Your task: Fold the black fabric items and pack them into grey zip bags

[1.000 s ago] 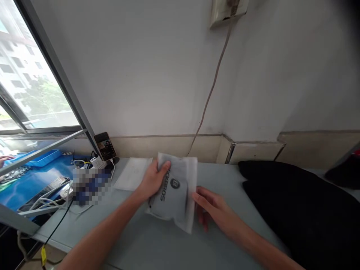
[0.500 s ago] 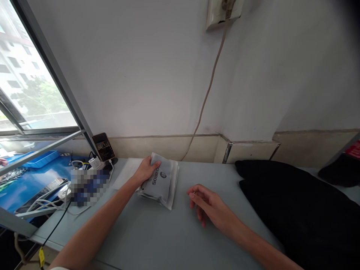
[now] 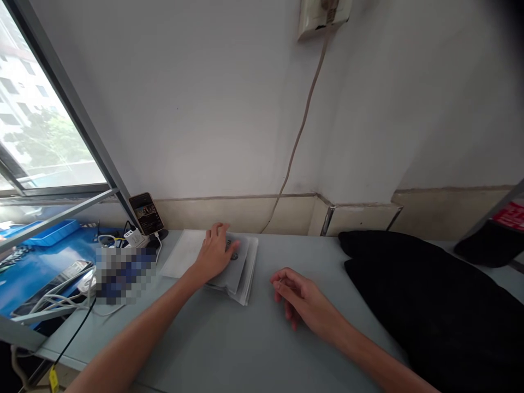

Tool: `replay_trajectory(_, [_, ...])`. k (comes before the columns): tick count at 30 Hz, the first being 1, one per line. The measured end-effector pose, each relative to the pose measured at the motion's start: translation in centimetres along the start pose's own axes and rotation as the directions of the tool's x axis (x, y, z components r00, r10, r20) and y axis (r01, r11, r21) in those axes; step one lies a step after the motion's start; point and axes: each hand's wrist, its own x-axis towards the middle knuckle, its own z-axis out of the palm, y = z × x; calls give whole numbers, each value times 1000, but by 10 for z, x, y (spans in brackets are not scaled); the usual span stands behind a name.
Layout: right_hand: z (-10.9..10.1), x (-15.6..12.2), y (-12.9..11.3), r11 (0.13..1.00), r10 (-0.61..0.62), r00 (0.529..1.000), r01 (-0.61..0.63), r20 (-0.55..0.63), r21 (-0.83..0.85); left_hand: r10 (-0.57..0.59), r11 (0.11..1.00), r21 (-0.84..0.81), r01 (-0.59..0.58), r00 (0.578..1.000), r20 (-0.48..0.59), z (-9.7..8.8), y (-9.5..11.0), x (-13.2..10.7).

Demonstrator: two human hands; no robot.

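Observation:
My left hand (image 3: 215, 254) lies with its fingers spread on top of a grey plastic packaging bag (image 3: 235, 270) with dark printing. Part of the print is covered by that hand. Beneath the bag, the edges of more clear or frosted bags (image 3: 249, 273) show at the right, and a white translucent sheet or bag (image 3: 182, 254) sticks out to the left. To the right of the stack, my right hand (image 3: 301, 300) hovers at or just above the table with loosely curled fingers, and nothing shows in it.
A grey table (image 3: 245, 349) runs along the wall. Black cloth (image 3: 388, 289) covers its right side. At the left stand a phone (image 3: 146, 214) on a holder, a white charger (image 3: 135, 238) and tangled cables (image 3: 61, 297) beside a metal frame. A cord (image 3: 301, 131) hangs from a wall socket (image 3: 323, 19).
My left hand has let go of the grey bag's edge and now rests flat on it; the bag has dropped onto the stack. My right hand has hardly moved.

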Motion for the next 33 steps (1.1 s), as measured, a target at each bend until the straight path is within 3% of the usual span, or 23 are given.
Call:
replay_trajectory(3, [1,0,-3,1000,7,1000,-7,-6,-2,140,984,98,-146,988,61,0,12,-11])
replay_trajectory(6, [1,1,-4,1000,10,1000,-10,-6,-1,252,962,72,-265,956,149,-1,18,-15])
replay_trajectory(10, [0,-1,-5,1000,5,1000,-5,14,-8,239,968,-13,-252,898,369,-5,13,-13])
replay_trajectory(13, [0,-1,-5,1000,7,1000,-6,28,-24,254,965,-57,-254,867,429,-7,3,-9])
replay_trajectory(20, [2,-1,-7,997,25,998,-21,51,-70,280,959,-92,-270,831,481,-9,-6,-2])
replay_trajectory(28, [3,-2,-2,990,13,997,-2,78,-140,268,959,-9,-285,889,372,6,-2,-20])
replay_trajectory(33, [4,-1,-4,989,26,996,-12,91,-151,264,957,23,-291,896,358,9,-2,-23])
